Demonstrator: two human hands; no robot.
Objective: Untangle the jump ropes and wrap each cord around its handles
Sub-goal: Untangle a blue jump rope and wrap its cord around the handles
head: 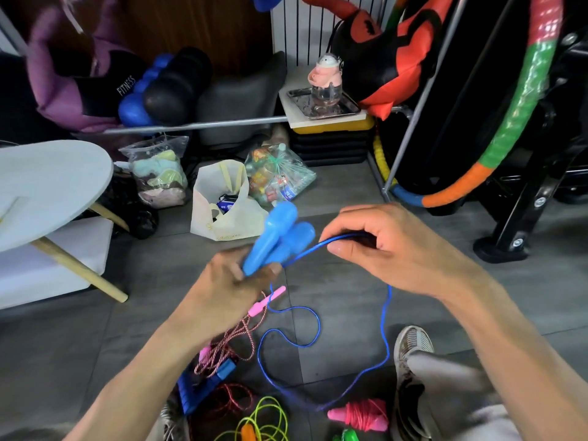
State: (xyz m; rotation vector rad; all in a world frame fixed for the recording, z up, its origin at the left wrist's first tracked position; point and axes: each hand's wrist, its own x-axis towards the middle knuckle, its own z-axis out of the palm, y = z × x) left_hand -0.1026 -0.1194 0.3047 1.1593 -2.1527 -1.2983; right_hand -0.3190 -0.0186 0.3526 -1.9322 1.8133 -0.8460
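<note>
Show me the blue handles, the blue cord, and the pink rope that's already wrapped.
blue handles (280, 237): head view, on the two handle bodies above the left hand.
blue cord (385, 326): head view, on the hanging stretch below the right hand.
wrapped pink rope (362, 414): head view, on the coiled cord around its handles.

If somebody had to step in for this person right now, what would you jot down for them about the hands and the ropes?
Left hand: grips the two blue handles together, pointing up.
Right hand: pinches the blue cord close to the handles; the rest hangs in loose loops down to the floor.
Done: one pink rope lies on the floor with its cord wound round its handles.
Left: wind the blue cord round its handles. Then the pink-handled speckled rope below the left hand, and the yellow-green cord at the bottom edge, both still loose. A dark blue handle lies by the speckled rope.
</note>
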